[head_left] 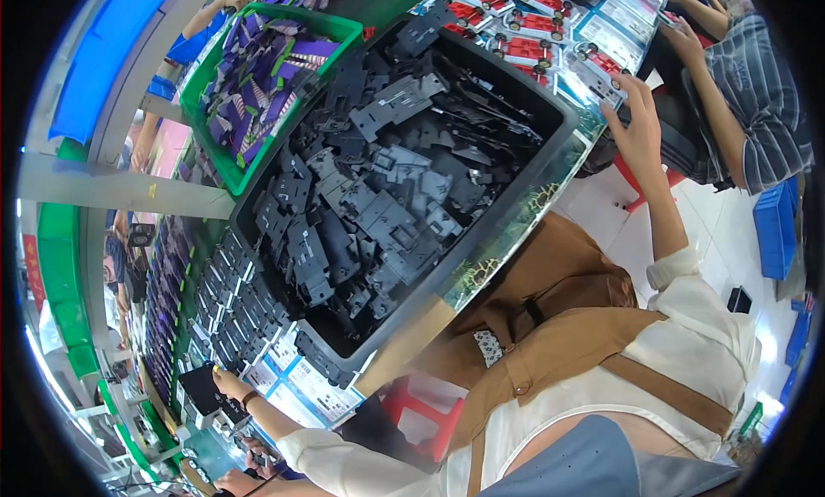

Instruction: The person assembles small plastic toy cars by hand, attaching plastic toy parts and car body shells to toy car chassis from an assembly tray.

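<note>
Right hand [640, 127] at black bin [481, 230] edge, fingers spread

A toy-assembly factory line is running here — a large black plastic bin [550, 166] brimming with dark moulded parts [387, 196], workers sitting alongside.

Left hand [230, 385] rests on a black chassis part [202, 389] at the counter [507, 239] edge. Right hand [638, 127] touches red toy cars [533, 24]. Between them, a black bin [481, 239] holds dark plastic parts [378, 187]; green crate [335, 28] adjacent.
</note>
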The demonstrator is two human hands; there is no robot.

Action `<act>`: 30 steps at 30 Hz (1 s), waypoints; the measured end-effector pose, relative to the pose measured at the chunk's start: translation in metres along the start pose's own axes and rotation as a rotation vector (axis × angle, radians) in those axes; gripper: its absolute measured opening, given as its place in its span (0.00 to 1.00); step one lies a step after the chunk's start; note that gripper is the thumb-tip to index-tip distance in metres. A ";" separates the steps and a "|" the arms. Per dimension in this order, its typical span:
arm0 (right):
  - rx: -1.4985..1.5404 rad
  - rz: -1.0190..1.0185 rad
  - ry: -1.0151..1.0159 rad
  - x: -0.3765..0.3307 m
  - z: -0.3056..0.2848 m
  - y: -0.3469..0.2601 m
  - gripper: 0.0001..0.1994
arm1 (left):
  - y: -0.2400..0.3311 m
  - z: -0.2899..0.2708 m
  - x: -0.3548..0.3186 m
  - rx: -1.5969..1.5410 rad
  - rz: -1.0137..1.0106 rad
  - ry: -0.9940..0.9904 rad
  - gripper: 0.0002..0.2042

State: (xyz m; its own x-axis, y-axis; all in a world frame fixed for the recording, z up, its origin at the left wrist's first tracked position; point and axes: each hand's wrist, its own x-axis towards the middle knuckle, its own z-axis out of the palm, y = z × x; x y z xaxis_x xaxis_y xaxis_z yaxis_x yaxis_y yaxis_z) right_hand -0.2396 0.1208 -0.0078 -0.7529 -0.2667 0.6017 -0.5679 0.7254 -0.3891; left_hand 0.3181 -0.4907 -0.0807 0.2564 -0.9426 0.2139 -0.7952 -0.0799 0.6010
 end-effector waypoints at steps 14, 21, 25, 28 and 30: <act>-0.094 -0.006 0.043 0.020 0.038 0.124 0.34 | 0.205 -0.097 -0.308 -0.800 0.346 -0.348 0.13; 0.524 -0.224 -0.155 -0.004 -0.043 -0.037 0.32 | 0.238 -0.056 -0.495 -1.562 0.100 -1.316 0.27; 0.721 -0.502 -0.408 -0.039 -0.038 -0.106 0.35 | 0.262 -0.045 -0.527 -1.929 -0.171 -1.247 0.33; 0.674 -0.656 -0.535 -0.058 -0.029 -0.134 0.37 | 0.258 -0.045 -0.518 -2.056 -0.279 -1.079 0.29; 0.693 -0.790 -0.494 -0.049 -0.026 -0.150 0.34 | 0.244 -0.047 -0.503 -2.026 -0.415 -0.935 0.28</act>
State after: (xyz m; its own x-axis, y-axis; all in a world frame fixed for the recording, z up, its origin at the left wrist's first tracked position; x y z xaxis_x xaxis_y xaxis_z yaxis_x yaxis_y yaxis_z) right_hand -0.1091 0.0419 0.0392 -0.0682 -0.8196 0.5688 -0.8829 -0.2159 -0.4169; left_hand 0.0208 -0.0212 -0.0052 -0.5193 -0.8541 -0.0278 0.7880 -0.4912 0.3713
